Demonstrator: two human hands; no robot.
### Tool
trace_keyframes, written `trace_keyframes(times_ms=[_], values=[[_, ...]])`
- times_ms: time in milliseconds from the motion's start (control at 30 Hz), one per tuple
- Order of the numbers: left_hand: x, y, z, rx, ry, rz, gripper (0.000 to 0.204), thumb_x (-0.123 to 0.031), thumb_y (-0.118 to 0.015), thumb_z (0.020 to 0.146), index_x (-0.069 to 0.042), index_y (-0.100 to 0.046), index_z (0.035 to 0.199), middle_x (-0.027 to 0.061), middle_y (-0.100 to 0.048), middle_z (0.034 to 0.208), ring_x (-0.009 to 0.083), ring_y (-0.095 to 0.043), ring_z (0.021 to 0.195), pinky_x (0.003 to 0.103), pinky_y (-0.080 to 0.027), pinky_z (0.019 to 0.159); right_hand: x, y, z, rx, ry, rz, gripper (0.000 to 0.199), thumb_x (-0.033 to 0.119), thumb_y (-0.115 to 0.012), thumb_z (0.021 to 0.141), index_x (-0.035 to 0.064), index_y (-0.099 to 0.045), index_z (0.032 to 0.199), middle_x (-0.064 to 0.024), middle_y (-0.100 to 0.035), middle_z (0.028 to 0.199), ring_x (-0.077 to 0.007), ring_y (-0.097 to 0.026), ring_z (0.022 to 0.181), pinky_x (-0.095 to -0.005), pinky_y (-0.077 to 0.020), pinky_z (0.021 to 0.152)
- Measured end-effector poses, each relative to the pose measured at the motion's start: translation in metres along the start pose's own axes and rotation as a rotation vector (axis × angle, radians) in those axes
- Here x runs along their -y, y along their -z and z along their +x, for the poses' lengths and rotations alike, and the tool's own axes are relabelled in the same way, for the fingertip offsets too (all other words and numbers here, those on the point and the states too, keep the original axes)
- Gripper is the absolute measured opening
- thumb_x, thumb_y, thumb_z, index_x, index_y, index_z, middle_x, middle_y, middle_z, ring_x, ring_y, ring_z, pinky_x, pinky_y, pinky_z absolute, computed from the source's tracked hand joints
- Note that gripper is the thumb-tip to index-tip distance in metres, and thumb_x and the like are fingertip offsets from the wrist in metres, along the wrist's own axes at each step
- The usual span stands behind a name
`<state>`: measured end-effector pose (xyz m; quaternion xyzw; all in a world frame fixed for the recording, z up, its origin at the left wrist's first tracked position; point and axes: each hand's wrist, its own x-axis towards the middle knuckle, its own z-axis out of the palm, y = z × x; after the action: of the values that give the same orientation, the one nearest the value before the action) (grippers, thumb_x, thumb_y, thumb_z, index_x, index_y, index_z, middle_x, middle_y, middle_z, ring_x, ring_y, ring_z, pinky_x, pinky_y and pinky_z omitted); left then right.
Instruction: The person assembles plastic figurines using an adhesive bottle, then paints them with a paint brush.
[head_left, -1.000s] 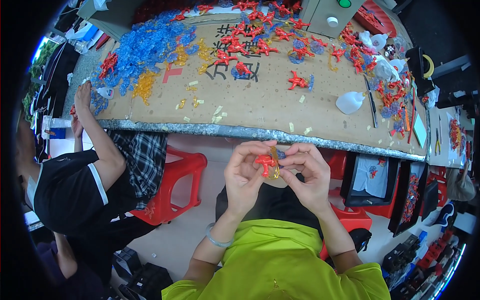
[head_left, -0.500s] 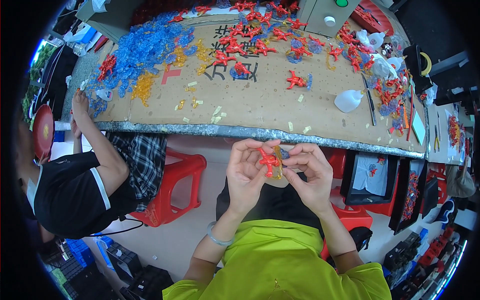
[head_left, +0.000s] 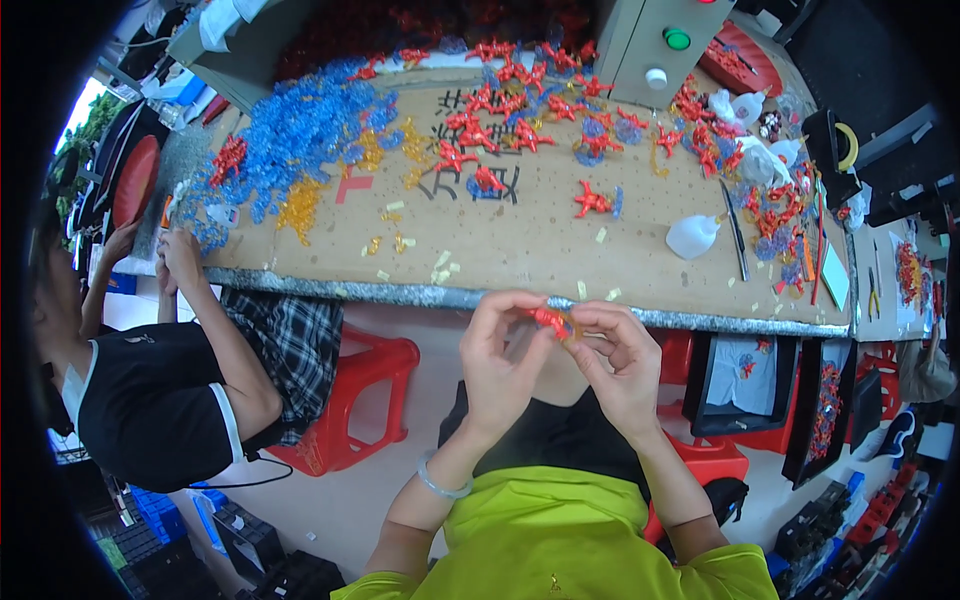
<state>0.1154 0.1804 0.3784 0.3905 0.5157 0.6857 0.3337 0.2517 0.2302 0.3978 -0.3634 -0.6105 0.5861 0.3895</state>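
Between my two hands, just off the table's front edge, is a small red plastic figure [head_left: 549, 318] with a translucent yellow piece [head_left: 573, 327] beside it. My left hand [head_left: 500, 350] pinches the red figure by thumb and fingers. My right hand [head_left: 615, 360] has its fingertips closed at the yellow piece; whether the two parts are joined is hidden by the fingers. Several similar red figures [head_left: 592, 199] lie on the cardboard-covered table [head_left: 560, 250], some with translucent blue pieces attached.
A heap of translucent blue pieces [head_left: 300, 130] and yellow pieces [head_left: 297, 210] lies at the left. A white squeeze bottle [head_left: 692, 237] and tweezers [head_left: 735, 230] lie at the right. Seated on my left is a co-worker [head_left: 150, 400]. Black trays [head_left: 745, 420] and red stools [head_left: 365, 400] stand below the table.
The red figure has turned in my fingers and its blue piece no longer shows. My view has shifted slightly. The co-worker's hands and a red plate at the left have moved.
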Motion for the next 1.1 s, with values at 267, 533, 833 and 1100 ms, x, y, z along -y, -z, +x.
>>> trace_keyframes(times_ms=[267, 533, 833, 1100], values=[[0.019, -0.020, 0.107, -0.105, -0.204, 0.690, 0.027, 0.008, -0.060, 0.076, 0.000, -0.055, 0.101, 0.0168, -0.057, 0.091, 0.0380, -0.059, 0.087, 0.041, -0.048, 0.073, 0.002, 0.007, 0.018, -0.119, 0.091, -0.040, 0.018, -0.009, -0.059, 0.083, -0.0069, -0.062, 0.101, -0.0137, -0.059, 0.106, -0.0152, -0.063, 0.089, -0.0249, -0.0537, 0.077], [-0.030, -0.028, 0.123, -0.062, -0.309, 0.809, 0.024, 0.004, -0.060, 0.079, 0.000, -0.055, 0.102, 0.0174, -0.059, 0.094, 0.0366, -0.059, 0.085, 0.042, -0.047, 0.071, -0.025, 0.033, 0.007, -0.070, 0.131, -0.278, 0.010, -0.004, -0.060, 0.083, -0.0033, -0.065, 0.091, -0.0109, -0.063, 0.080, -0.0166, -0.064, 0.072, -0.0255, -0.0510, 0.065], [-0.004, 0.020, 0.379, -0.032, -0.520, 1.060, 0.024, -0.015, -0.059, 0.085, 0.000, -0.058, 0.104, 0.0211, -0.062, 0.096, 0.0388, -0.060, 0.086, 0.044, -0.049, 0.077, -0.110, 0.006, -0.009, 0.218, 0.380, -0.442, 0.014, 0.006, -0.062, 0.078, 0.0049, -0.057, 0.065, -0.0094, -0.058, 0.061, -0.0257, -0.060, 0.055, -0.0342, -0.0473, 0.051], [0.039, -0.013, 0.506, -0.105, -1.107, 1.145, 0.021, -0.017, -0.062, 0.082, -0.005, -0.065, 0.099, 0.0184, -0.065, 0.093, 0.0376, -0.061, 0.088, 0.046, -0.048, 0.078, -0.126, -0.015, 0.000, 0.035, 0.553, -0.534, 0.017, 0.007, -0.064, 0.070, 0.0069, -0.053, 0.058, -0.0057, -0.054, 0.053, -0.0210, -0.057, 0.045, -0.0305, -0.0450, 0.045]])
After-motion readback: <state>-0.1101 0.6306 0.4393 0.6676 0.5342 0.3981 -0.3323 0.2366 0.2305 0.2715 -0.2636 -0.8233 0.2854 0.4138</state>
